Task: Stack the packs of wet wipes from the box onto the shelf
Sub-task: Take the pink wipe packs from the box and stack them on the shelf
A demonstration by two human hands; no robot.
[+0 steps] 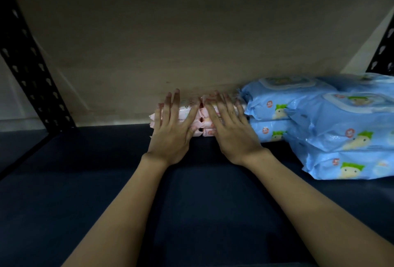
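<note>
Small pink plastic wet wipe packs (201,117) stacked at back of dark blue shelf (106,181), pressed by left hand (171,130) and right hand (231,132), fingers spread flat, large blue plastic wipe packs (332,126) stacked just beside.

Pink packs (198,115) half behind hands

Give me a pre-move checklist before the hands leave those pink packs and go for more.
1. Pink packs pushed back to the rear of the shelf: ok.
2. Left hand and right hand flat on the packs, fingers straight, gripping nothing: ok.
3. Pink stacks level and square: cannot tell, the hands cover them.
4. Pink packs close beside the blue packs: ok.
5. Free shelf space left of the pink packs: ok.
6. Box within reach: cannot tell, not in view.
</note>
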